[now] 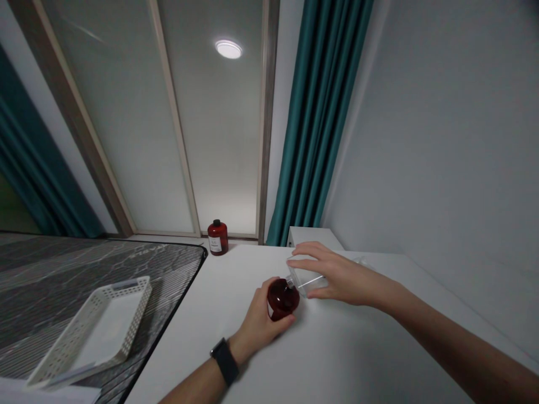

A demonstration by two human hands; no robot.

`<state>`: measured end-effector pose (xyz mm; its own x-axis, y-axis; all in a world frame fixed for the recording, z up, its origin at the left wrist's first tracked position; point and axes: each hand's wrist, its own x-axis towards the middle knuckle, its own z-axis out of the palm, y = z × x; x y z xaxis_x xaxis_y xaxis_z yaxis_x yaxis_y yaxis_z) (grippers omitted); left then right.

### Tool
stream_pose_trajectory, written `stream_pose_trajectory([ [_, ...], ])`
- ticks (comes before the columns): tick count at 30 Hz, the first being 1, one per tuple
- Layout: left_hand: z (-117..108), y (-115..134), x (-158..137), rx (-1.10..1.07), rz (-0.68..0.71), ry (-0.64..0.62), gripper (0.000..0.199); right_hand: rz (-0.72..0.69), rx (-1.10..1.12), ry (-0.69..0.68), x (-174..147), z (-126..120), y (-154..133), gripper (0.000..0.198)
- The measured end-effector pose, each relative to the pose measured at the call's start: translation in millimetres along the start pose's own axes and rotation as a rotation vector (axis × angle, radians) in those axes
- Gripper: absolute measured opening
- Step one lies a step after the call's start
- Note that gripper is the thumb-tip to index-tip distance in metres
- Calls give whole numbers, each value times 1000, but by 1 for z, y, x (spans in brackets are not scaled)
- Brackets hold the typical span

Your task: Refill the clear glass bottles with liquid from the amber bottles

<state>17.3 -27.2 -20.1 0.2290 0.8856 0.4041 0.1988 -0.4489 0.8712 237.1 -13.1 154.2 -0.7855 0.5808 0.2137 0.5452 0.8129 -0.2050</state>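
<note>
Dark red bottle (283, 296) sits in the L hand (263, 320), fingers & thumb curled partway round its sides, so a firm-looking hold w/ the hand spread abt as wide as the bottle. R hand (332, 272) has a clear bottle (309, 279) btwn thumb & fingers, also spread only to its width, tipped well over w/ the neck pointing L and down at the red one's mouth. Both bottles are right btwn the two hands, over the white counter (202, 314); can't tell if the necks touch or if the red one's base is resting. Liquid, if any, too hard to see, ditto fill levels. Main risk imo: necks slipping out of line, e.g. if the R wrist rolls or the L hand shifts, so any contents would run down the red shoulder onto fingers & counter. Tipping too steeply could splash or overfill, esp. since dark walls would hide the level. Clear one looks smooth, so wet fingers might lose it; pushing the neck down hard could tilt the red one too. Watch (227, 365) on the L wrist could catch drips. 2nd red bottle (218, 238), dark cap on, stands beyond the L hand & a bit L, well apart, so prob. safe from a knock. White basket (138, 322) is well L of both hands, on a grey patterned surface (168, 258).
</note>
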Motion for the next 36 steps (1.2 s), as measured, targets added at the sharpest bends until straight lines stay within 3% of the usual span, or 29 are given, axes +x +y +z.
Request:
stream_pose_trajectory([
  [36,-1,1,0,3,-5,-6,77,-48,-6,13,3,-3,-3,62],
])
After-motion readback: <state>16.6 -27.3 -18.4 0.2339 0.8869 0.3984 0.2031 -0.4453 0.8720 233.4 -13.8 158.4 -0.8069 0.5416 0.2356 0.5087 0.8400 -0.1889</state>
